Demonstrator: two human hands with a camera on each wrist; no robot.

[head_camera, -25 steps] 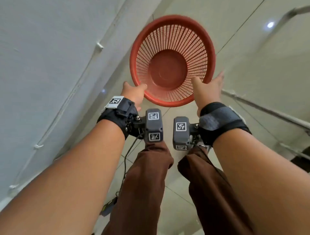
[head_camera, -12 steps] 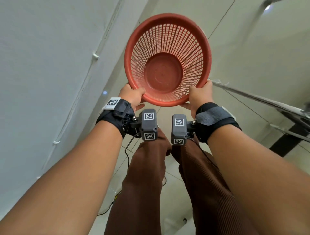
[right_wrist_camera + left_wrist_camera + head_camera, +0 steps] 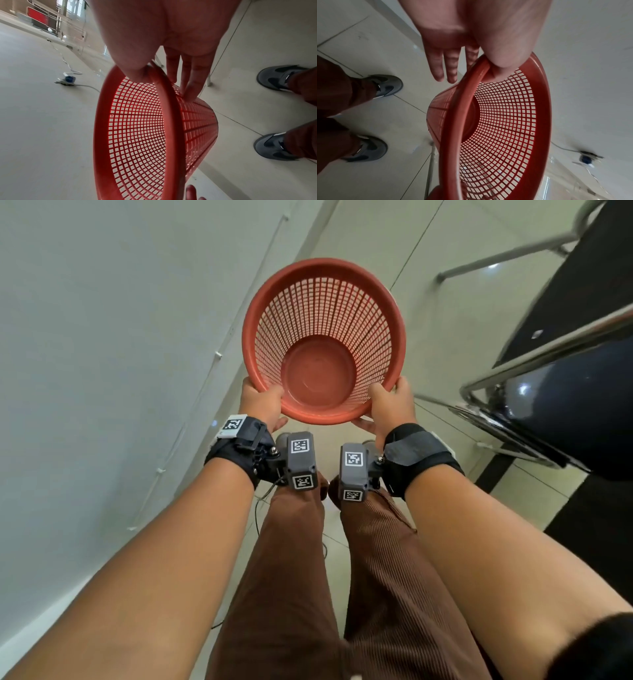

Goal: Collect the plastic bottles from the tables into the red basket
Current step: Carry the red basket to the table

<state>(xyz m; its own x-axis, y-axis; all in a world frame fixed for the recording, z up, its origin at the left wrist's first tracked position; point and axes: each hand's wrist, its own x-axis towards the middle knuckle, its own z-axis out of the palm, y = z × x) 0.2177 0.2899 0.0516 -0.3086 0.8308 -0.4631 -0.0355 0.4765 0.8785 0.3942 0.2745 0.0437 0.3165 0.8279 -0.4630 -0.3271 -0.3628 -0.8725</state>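
I hold a round red mesh basket [image 3: 375, 330] in front of me above the floor, its mouth facing me, and it holds nothing. My left hand [image 3: 262, 402] grips the near left rim, thumb inside. My right hand [image 3: 390, 404] grips the near right rim the same way. In the left wrist view the thumb [image 3: 501, 51] hooks over the basket rim [image 3: 452, 121] while the fingers [image 3: 436, 67] lie outside the wall. In the right wrist view the thumb [image 3: 133, 65] sits inside the basket rim [image 3: 173, 121] and the fingers [image 3: 192, 81] press the outer mesh.
A white wall [image 3: 102, 337] runs close on my left with a cable clipped along it. A dark chair with a chrome frame [image 3: 565, 392] stands close on the right. Pale tiled floor [image 3: 445, 302] lies below, with my grey shoes [image 3: 387, 85] on it.
My right hand, open beside the rim a second ago, has closed on it. The basket has come nearer to me, and the chair has come into view on the right.
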